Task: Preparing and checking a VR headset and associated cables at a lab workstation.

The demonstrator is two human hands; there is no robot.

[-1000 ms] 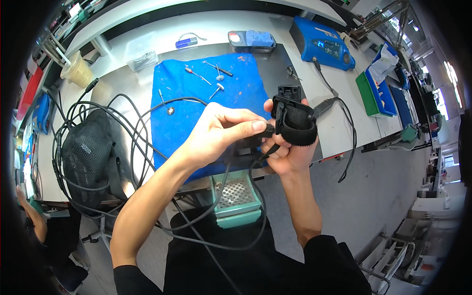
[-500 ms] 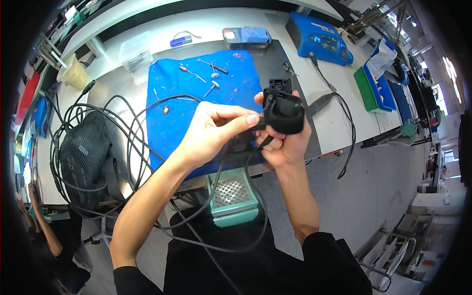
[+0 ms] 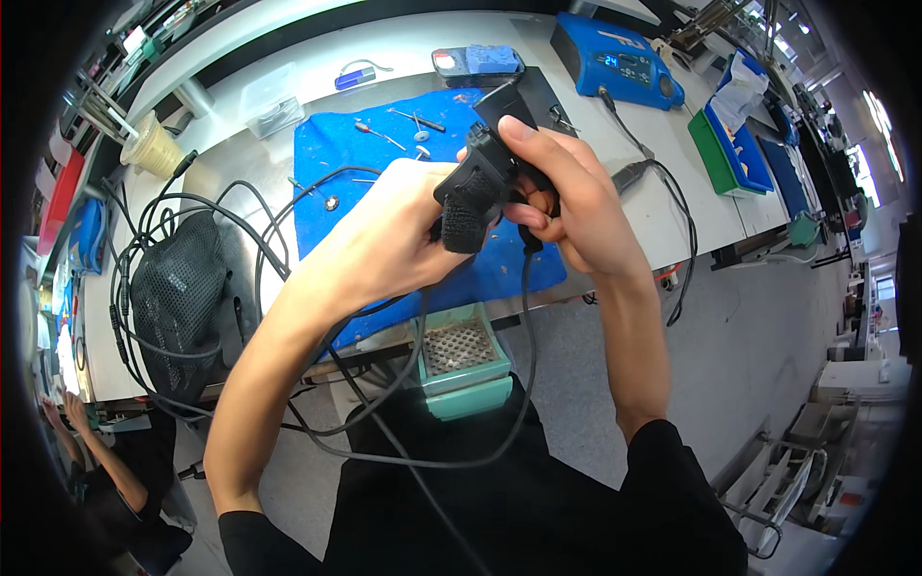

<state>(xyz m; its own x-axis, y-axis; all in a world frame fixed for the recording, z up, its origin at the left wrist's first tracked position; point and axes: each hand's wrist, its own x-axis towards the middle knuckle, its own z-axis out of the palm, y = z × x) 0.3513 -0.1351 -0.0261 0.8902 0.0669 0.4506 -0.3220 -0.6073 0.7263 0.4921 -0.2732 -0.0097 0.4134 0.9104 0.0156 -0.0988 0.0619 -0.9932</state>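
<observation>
Both hands hold a black strapped device (image 3: 479, 173) above the workbench; it has a boxy upper part and a wide fuzzy strap (image 3: 465, 223). My left hand (image 3: 408, 223) is closed on the device's left side, its fingertips mostly hidden behind it. On the other side, my right hand (image 3: 581, 197) grips it, the thumb on the boxy part and the other fingers curled beneath. A black cable (image 3: 528, 317) hangs below my right fingers and loops over my lap. Under my hands lies a blue cloth (image 3: 336, 144) with several small rotary tool bits (image 3: 379, 134).
A black mesh bag (image 3: 178, 288) with coiled cables lies at the left. The blue control unit (image 3: 619, 67) stands at the back right, near a green bin (image 3: 715, 158). A teal drawer (image 3: 466, 370) juts out at the bench's front edge. Another person's arm (image 3: 106, 451) shows far left.
The black device has been turned and tilted, so its strap now faces left. My left hand has moved onto its side, and my right hand has shifted its grip, thumb on top.
</observation>
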